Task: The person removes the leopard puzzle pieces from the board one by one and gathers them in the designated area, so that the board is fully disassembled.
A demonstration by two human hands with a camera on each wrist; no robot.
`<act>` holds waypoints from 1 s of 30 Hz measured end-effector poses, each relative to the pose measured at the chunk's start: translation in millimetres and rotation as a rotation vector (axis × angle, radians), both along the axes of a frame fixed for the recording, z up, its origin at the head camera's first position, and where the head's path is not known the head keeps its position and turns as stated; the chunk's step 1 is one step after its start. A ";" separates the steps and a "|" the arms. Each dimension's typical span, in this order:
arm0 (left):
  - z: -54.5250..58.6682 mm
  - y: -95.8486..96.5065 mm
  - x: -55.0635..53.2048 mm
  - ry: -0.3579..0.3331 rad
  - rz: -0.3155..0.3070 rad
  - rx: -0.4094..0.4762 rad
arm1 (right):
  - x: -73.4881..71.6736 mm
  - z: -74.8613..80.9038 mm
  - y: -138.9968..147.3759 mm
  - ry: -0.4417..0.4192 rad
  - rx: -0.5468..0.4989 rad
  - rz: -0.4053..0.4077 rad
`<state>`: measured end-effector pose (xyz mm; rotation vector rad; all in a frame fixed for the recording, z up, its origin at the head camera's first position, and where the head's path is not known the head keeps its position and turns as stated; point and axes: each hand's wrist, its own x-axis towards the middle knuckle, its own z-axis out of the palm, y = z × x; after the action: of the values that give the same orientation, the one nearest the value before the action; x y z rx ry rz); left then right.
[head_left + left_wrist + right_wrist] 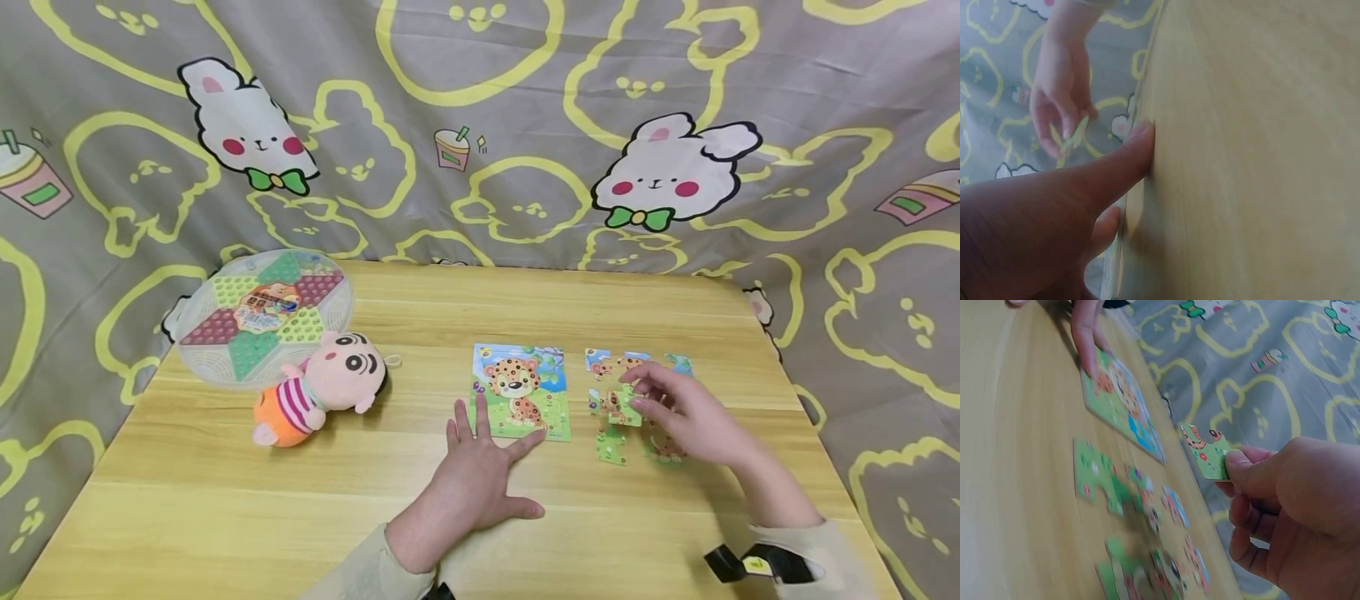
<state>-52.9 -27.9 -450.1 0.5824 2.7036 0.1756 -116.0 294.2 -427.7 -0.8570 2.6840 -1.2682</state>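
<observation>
My left hand [480,479] lies with its fingers spread on the table, fingertips at the lower edge of a square leopard picture card [557,404]. My right hand [693,421] pinches a green jigsaw puzzle piece [1200,456] between thumb and forefinger. In the right wrist view this piece is held up off the table, showing a red flower and a bit of spotted leopard. Loose jigsaw pieces lie under and around the right hand, among them a green piece [610,448] and a blue-topped piece [597,357]. The hand hides part of them.
A plush doll [322,387] in a striped top lies on the left of the wooden table [300,508]. Behind it is a round Chinese checkers board [198,354]. A grey patterned curtain [517,125] hangs along the back and both sides.
</observation>
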 end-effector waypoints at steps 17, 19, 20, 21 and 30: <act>-1.6 0.0 -0.9 0.000 -0.001 0.001 | 33.7 -9.4 83.9 -0.040 0.062 -0.169; -1.8 0.4 -1.0 0.000 -0.002 -0.004 | 36.2 -13.0 90.3 -0.058 0.090 -0.184; -1.5 0.5 -1.0 0.002 -0.003 -0.005 | 37.5 -15.0 92.9 -0.065 0.102 -0.187; -1.5 0.7 -0.9 0.004 -0.004 -0.006 | 38.7 -16.9 95.2 -0.072 0.111 -0.190; -1.2 0.7 -0.7 0.007 -0.005 -0.004 | 47.0 -35.3 109.5 -0.094 0.098 -0.191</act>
<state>-53.6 -27.2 -451.3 0.5894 2.7083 0.1666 -68.9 403.7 -462.9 -0.5269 2.7804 -1.1649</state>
